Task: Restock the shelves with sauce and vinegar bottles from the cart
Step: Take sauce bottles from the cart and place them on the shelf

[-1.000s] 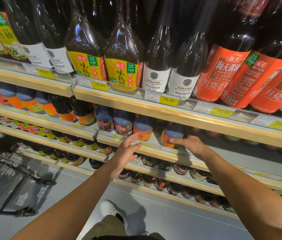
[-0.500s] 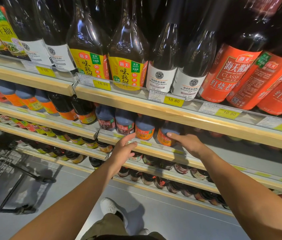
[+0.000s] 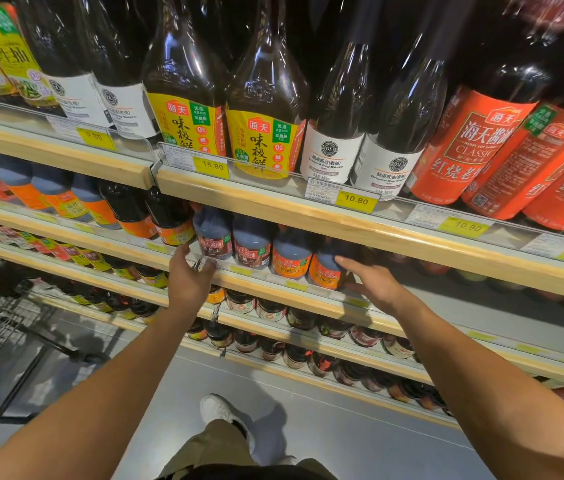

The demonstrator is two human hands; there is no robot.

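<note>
On the second shelf (image 3: 260,284) stands a row of dark sauce bottles. The rightmost one, an orange-labelled bottle (image 3: 325,270), is touched by the straight fingers of my right hand (image 3: 372,284), which reach along its right side. To its left stand another orange-labelled bottle (image 3: 291,259) and two red-labelled bottles (image 3: 251,249). My left hand (image 3: 189,277) hovers with relaxed fingers in front of the shelf edge, just left of the red-labelled bottles, holding nothing.
The top shelf (image 3: 273,199) carries tall soy sauce bottles with yellow, white and red labels. Right of my right hand the second shelf is bare grey. Lower shelves hold small jars (image 3: 273,311). A wire cart (image 3: 0,337) stands at the lower left on the grey floor.
My left hand has drifted left and slightly down, away from the bottles. My right hand has slid from the bottle's front to its right side.
</note>
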